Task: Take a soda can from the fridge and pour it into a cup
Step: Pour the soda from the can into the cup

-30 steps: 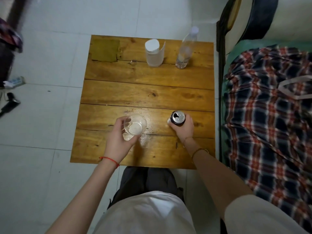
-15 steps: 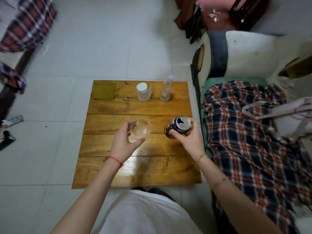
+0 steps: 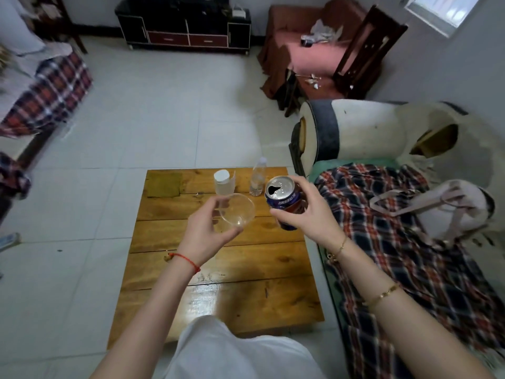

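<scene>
My left hand [image 3: 203, 232] holds a clear plastic cup [image 3: 237, 212] up in the air above the wooden table [image 3: 218, 269], its mouth tipped toward me. Nothing shows inside the cup. My right hand [image 3: 311, 214] grips a blue soda can [image 3: 282, 199] just to the right of the cup, also lifted off the table. The can's top is opened and faces the camera, tilted slightly left toward the cup. Can and cup are a small gap apart.
At the table's far edge stand a white-capped jar [image 3: 224, 183] and a clear water bottle [image 3: 258, 177]. A sofa with a plaid blanket [image 3: 396, 242] and a bag [image 3: 448, 206] flanks the table's right side. Tiled floor lies to the left.
Both hands have lifted the cup and the can off the table and brought them higher. My head has tilted up, showing more of the room.
</scene>
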The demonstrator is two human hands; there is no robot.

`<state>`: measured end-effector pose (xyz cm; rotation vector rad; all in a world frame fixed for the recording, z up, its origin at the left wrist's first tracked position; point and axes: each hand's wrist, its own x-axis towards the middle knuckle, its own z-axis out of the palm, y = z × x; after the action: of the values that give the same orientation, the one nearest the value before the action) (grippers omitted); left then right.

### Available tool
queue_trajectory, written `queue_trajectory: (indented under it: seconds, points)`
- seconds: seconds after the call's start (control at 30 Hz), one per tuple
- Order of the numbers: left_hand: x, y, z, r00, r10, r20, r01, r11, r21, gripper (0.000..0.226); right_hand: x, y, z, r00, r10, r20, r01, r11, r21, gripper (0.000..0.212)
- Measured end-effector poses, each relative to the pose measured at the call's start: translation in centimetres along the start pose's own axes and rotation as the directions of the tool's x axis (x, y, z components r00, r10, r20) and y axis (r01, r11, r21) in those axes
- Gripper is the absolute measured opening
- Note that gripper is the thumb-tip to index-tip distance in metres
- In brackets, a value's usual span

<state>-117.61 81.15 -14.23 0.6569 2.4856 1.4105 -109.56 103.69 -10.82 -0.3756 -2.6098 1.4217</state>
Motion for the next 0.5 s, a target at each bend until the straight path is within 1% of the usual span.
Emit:
queue_trajectory:
  seconds: [0.13, 0.27, 0.5]
  points:
    - [0.0, 0.7, -0.3, 0.999, 0.034, 0.000, -0.034, 0.999, 0.009, 0.065, 0.2, -1.7, -1.2, 0.996, -0.071, 0.045, 0.079, 0.976, -0.202, 0.071]
    - [0.0, 1.0, 0.0, 1.000, 0.018, 0.007, -0.018, 1.000, 0.007, 0.065, 0.4, -2.7, -1.9, 0.991, -0.095, 0.098, 0.123, 0.934, -0.335, 0.074]
    - [-0.6, 0.9, 0.9, 1.000, -0.020, -0.002, 0.020, 1.000, 0.003, 0.065, 0.2, -4.1, -2.0, 0.978, -0.145, 0.149, 0.201, 0.850, -0.488, 0.076]
